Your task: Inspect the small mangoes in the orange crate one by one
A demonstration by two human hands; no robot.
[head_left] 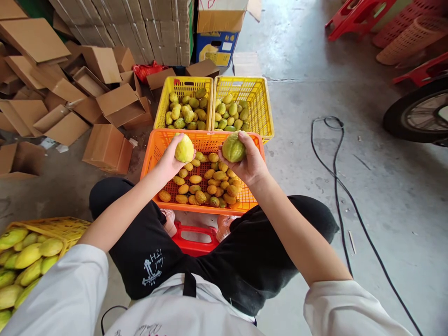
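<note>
My left hand (170, 162) is closed around a yellow oval fruit (184, 149), held up over the left side of an orange crate (148, 158). On the right, my right hand (254, 163) grips a green ribbed fruit (234, 148) above the crate's far right part. Both fruits are apart from each other. Below them, many small orange-yellow fruits (195, 179) lie loose in the orange crate. Behind it stand a left yellow crate (160, 105) with yellow-green fruits and a right yellow crate (262, 105) with greener ones.
Cut cardboard boxes (119, 100) litter the floor at left. A crate of long yellow-green fruits (30, 256) stands beside me at lower left. A black cable (350, 198) runs along the floor at right, near a wheel (416, 114). Between my feet is a red stool (196, 249).
</note>
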